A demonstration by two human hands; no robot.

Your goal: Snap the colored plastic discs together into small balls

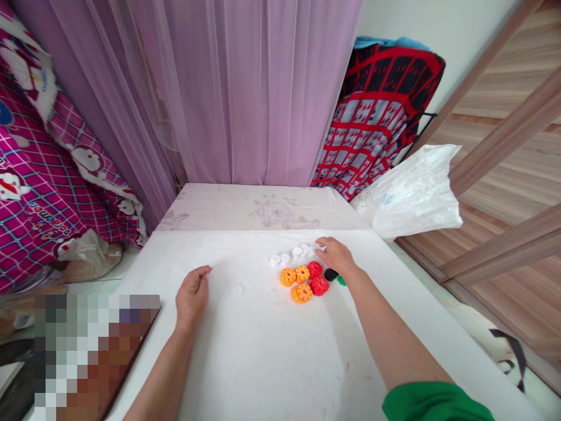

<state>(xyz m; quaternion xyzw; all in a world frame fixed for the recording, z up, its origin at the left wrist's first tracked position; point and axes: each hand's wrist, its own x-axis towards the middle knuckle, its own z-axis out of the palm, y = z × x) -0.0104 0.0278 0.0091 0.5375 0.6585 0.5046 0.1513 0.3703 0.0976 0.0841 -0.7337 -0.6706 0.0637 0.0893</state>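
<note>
My left hand (191,297) hovers over the left part of the white-covered table, loosely bent, with a gap between thumb and fingers and nothing visible in it. To its right lie small white notched discs (238,290), faint against the cloth. My right hand (336,256) is beside another row of white discs (301,251), its thumb and fingertips apart at the right end of that row. Just below sit orange notched discs (302,292) and red discs (319,285) in small stacks. A black disc (331,274) and a green disc (342,280) are partly hidden by my right wrist.
The table cover (263,362) has a flowered strip (280,211) at its far end. Purple curtains (245,88) hang behind it. A white plastic bag (412,193) bulges at the right edge, near wooden doors (504,152). Pink checked fabric (56,164) hangs at left.
</note>
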